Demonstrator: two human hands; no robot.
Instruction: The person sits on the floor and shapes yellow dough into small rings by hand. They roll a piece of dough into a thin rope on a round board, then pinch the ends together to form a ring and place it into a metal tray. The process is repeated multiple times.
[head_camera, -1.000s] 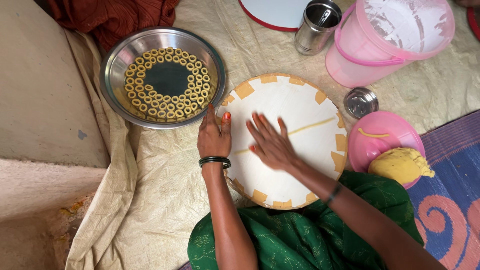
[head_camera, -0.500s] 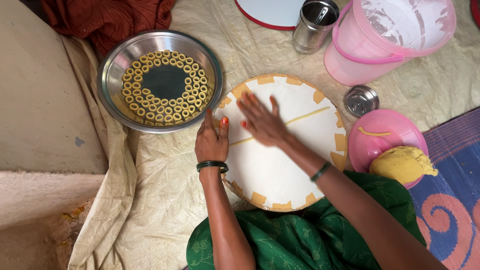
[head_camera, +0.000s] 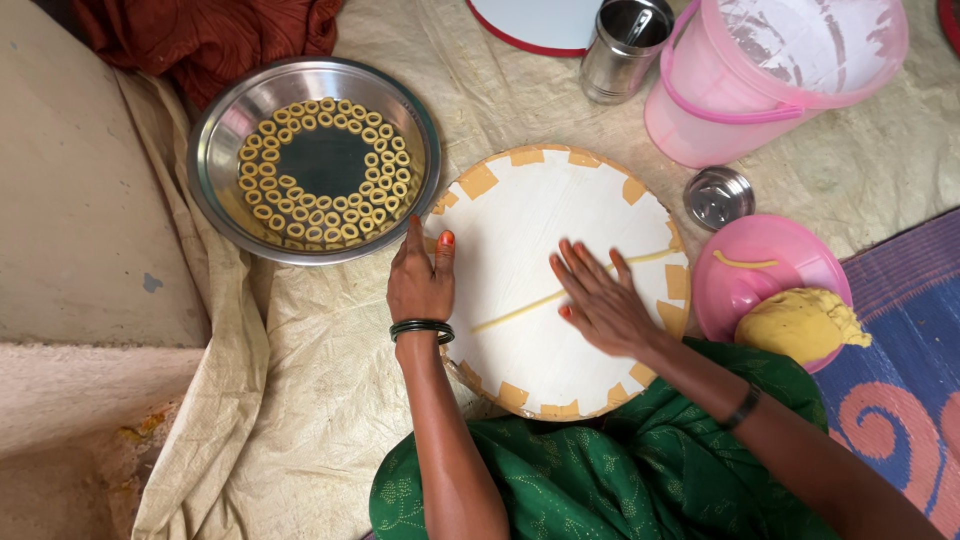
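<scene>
Centrally, the round white board (head_camera: 540, 215) lies flat on the cloth (head_camera: 300, 400). Right hand (head_camera: 600, 300) rests palm-down on the thin dough strand (head_camera: 520, 310), fingers spread and flat (not gripping). Left hand (head_camera: 420, 280) steadies the board's left edge, fingers together. Steel plate (head_camera: 215, 150) of dough rings (head_camera: 300, 225) sits far left; pink plate (head_camera: 750, 290) holding the dough lump (head_camera: 795, 325) sits right.

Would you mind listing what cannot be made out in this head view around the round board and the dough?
- Dough strand: its middle is hidden under the right hand.
- Round white board: near edge covered by green cloth.
- Steel cup and pink jug: tops cut off by the frame edge.
- Left hand: hides the board's left rim.
</scene>
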